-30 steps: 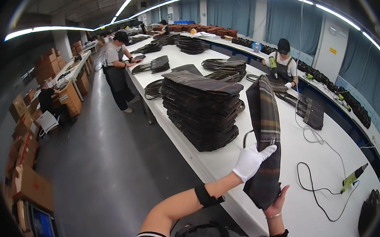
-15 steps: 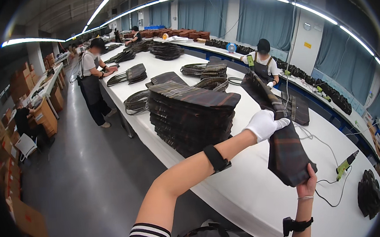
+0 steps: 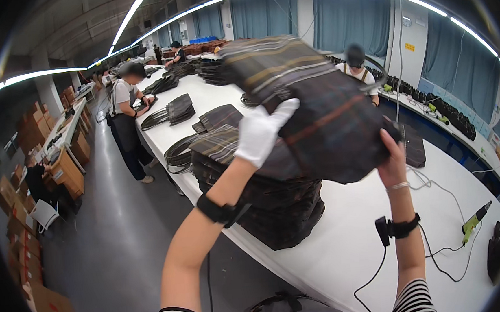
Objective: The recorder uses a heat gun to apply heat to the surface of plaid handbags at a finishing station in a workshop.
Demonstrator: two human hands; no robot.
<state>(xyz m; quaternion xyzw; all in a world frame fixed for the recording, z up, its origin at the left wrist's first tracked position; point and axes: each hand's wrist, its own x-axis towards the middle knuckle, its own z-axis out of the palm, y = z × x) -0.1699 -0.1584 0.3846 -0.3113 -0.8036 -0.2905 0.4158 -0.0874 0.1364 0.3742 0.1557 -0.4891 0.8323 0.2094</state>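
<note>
Plaid bag (image 3: pixel 316 111) — between both hands' fingers (image 3: pixel 282 114)

Dark plaid bag (image 3: pixel 316 111), raised above stack

There is a single view, worn on the person's head and tilted down and forward along a long white tabletop (image 3: pixel 349 247) that runs from the near right to the far left. It sits close to the person's own raised arms: the left hand (image 3: pixel 260 133) and right hand (image 3: pixel 390 160) fill the middle of the picture, holding a plaid fabric piece (image 3: pixel 315 99) just in front of the lens. The fisheye bends the ceiling lights (image 3: pixel 130 16) and curtained wall (image 3: pixel 344 16) toward the rim. The floor (image 3: pixel 116 235) lies left, far co-workers small beyond.
</note>
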